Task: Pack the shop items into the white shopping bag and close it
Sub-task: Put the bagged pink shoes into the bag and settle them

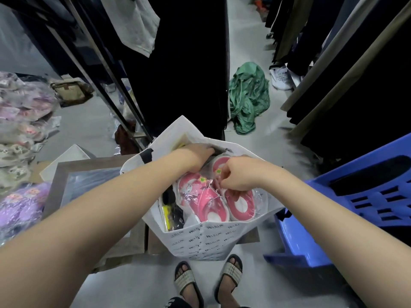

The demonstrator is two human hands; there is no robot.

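On the grey floor (pixel 84 127), between racks of dark clothes (pixel 189 74), a blue plastic chair (pixel 355 196) stands at the right. Just beside it the white shopping bag (pixel 206 238) stands open before the person's sandalled feet (pixel 186 278). A green cloth (pixel 249 96) lies crumpled beyond. Inside the bag lie wrapped pink slippers (pixel 206 203) beside a yellow-and-black packet (pixel 169 216). The right hand (pixel 235 176) pinches the slippers' clear wrap. The left hand (pixel 198 153) reaches in at the far side, fingers bent down and hidden; whether it grips anything I cannot tell.
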